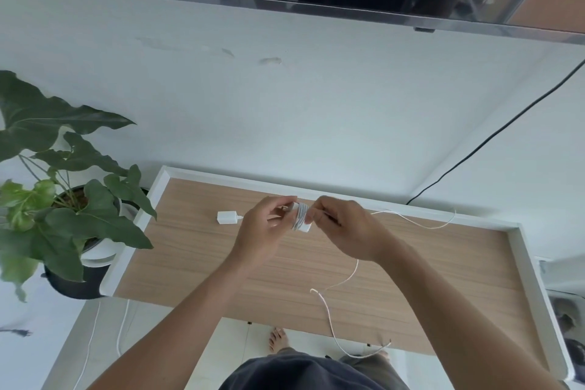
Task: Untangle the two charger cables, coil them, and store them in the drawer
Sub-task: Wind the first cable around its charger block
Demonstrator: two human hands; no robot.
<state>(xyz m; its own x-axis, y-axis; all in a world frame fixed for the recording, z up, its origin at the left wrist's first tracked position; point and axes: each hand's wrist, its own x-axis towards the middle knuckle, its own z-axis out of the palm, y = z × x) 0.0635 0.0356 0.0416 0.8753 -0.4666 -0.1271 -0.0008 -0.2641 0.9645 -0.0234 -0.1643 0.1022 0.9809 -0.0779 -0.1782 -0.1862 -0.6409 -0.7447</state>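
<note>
A white charger brick wound with thin white cable is held above the wooden top, its loose tail trailing over the front edge. A second small white plug adapter lies flat nearby; its cable, possibly unplugged, cannot be made out.

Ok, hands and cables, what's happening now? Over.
Left hand holds the charger block, right hand winding cable round it. Second charger loose on table. Nothing blocking.

1. The left hand and right hand are covering most of the coiled charger.
2. The white cable is dropping past the table edge, its end hiding behind the person's clothing.
3. The plant is running off the left edge.
</note>
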